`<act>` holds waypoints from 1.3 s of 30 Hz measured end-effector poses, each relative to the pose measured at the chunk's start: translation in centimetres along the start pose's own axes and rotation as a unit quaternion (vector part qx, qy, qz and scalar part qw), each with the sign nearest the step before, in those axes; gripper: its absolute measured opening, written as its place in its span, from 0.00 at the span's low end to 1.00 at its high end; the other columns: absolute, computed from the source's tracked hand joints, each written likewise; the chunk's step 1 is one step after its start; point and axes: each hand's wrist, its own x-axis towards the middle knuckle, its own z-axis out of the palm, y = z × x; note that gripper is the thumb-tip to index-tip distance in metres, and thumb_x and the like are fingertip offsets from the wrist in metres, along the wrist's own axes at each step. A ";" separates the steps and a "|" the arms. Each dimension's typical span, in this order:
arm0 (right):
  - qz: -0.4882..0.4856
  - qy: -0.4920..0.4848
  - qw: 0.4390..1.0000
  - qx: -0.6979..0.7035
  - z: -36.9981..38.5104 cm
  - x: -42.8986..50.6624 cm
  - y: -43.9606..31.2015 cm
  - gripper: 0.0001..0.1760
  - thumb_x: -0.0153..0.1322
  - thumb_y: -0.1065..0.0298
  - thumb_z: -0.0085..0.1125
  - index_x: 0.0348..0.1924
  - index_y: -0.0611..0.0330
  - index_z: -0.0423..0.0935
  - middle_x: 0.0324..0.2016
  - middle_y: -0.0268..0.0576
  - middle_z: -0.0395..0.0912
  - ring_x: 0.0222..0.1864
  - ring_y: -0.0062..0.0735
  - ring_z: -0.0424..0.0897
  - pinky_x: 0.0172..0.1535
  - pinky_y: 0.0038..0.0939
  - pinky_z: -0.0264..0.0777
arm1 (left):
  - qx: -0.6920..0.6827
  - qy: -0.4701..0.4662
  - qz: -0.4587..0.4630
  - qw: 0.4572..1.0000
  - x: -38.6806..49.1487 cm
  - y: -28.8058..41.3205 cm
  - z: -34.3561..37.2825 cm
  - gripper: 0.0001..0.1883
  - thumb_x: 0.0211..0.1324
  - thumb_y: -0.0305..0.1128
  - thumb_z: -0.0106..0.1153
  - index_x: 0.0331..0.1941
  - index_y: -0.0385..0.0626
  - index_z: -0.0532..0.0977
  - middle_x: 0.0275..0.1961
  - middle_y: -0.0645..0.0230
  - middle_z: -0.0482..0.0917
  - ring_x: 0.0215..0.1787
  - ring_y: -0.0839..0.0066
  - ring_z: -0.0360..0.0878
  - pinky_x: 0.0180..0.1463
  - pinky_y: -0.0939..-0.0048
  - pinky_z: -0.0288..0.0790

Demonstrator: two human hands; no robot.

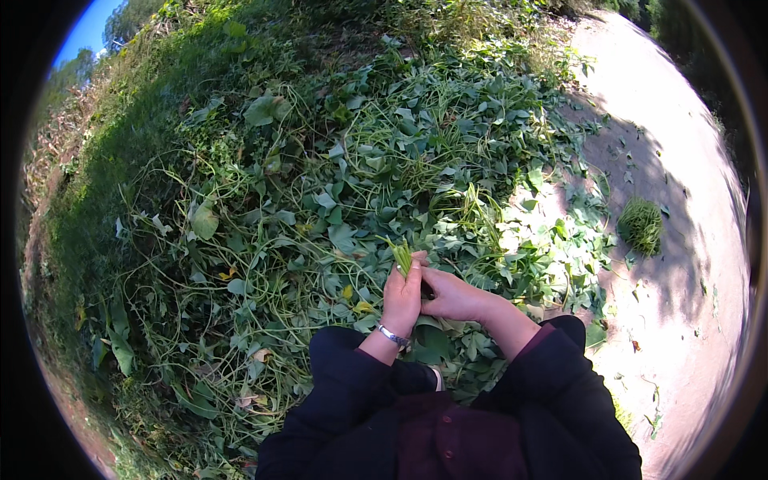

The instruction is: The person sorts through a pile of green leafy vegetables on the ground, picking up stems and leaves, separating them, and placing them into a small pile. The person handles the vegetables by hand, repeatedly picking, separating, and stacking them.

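Observation:
My left hand (pixel 403 294), with a silver bracelet at the wrist, is closed around a small bunch of green stems (pixel 401 258) whose ends stick out above the thumb. Touching it from the right is my right hand (pixel 453 295), its fingers bent against the left hand's palm side; whether it also grips the stems is hidden. Under and ahead of both hands spreads a thick heap of leafy green vines (pixel 336 234), with long stems and broad leaves.
A bundle of green stems (pixel 641 227) lies on the pale paved path (pixel 672 312) at the right, among scattered leaves. Grass and weeds (pixel 114 162) grow along the left. My shoe (pixel 438 379) stands at the vines below my hands.

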 end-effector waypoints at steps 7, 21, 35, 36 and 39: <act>-0.035 0.241 0.968 -0.058 -5.1 -1.3 -3.7 0.13 0.59 0.71 0.66 0.36 0.60 0.74 0.37 0.44 0.73 0.35 0.37 0.75 0.37 0.31 0.71 | -0.039 -0.047 -0.079 0.995 -0.7 0.8 -0.5 0.11 0.67 0.36 0.41 0.37 0.40 0.67 0.24 0.69 0.75 0.20 0.79 0.73 0.24 0.76 0.69; -0.226 0.215 0.883 -0.351 -5.2 -1.0 -2.2 0.07 0.57 0.70 0.61 0.27 0.55 0.73 0.23 0.34 0.69 0.30 0.33 0.71 0.37 0.32 0.63 | 0.035 -0.064 -0.074 0.995 -1.6 0.0 -0.3 0.09 0.60 0.32 0.51 0.42 0.43 0.68 0.23 0.71 0.73 0.18 0.82 0.69 0.22 0.77 0.63; -0.137 0.211 0.903 -0.348 -4.3 -0.4 -0.7 0.05 0.62 0.71 0.55 0.28 0.60 0.69 0.24 0.43 0.69 0.31 0.41 0.72 0.38 0.36 0.64 | -0.175 -0.090 -0.145 0.970 -1.3 2.1 -1.4 0.06 0.63 0.29 0.50 0.40 0.45 0.65 0.25 0.74 0.67 0.19 0.85 0.62 0.20 0.81 0.59; -0.125 0.246 0.896 -0.347 -4.8 -0.4 -0.3 0.05 0.62 0.72 0.55 0.29 0.60 0.68 0.25 0.44 0.69 0.31 0.43 0.72 0.37 0.38 0.65 | -0.176 -0.090 -0.145 0.969 -1.3 2.2 -1.3 0.06 0.63 0.29 0.50 0.41 0.45 0.65 0.25 0.74 0.67 0.19 0.85 0.62 0.20 0.82 0.59; -0.091 0.358 0.907 -0.203 -6.0 -0.1 0.8 0.09 0.65 0.71 0.58 0.30 0.65 0.67 0.27 0.49 0.70 0.29 0.49 0.71 0.34 0.38 0.67 | -0.113 -0.103 -0.143 0.978 -1.4 1.8 -1.6 0.08 0.62 0.29 0.51 0.43 0.44 0.65 0.25 0.74 0.68 0.19 0.85 0.62 0.20 0.82 0.59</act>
